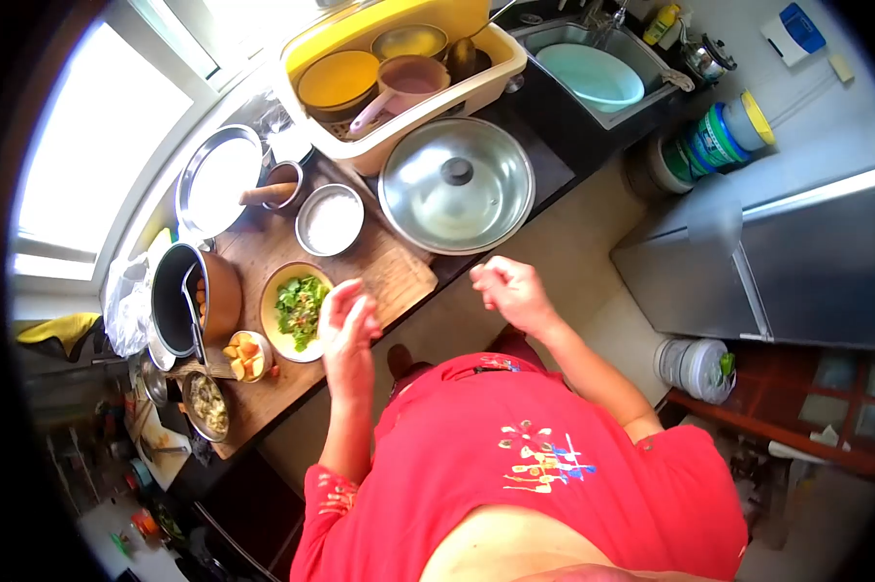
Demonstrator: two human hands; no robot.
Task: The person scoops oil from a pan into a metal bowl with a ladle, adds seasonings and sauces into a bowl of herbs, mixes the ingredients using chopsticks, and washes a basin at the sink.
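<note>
Apparently light, rigid, perhaps breakable: bowl of greens (269, 312), best held by opposite rim edges. Left hand (350, 318) beside it, digits apart; right hand (513, 291) curled together.

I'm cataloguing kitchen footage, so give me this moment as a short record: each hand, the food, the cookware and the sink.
Left hand: curled, beside the bowl of chopped greens; contact unclear, no held item visible
Right hand: curled, nearest the round lid; no held item visible
Other food: yellow chunks in a small bowl
Cookware: deep pot, wooden pestle
Sink: holds a turquoise basin
</note>
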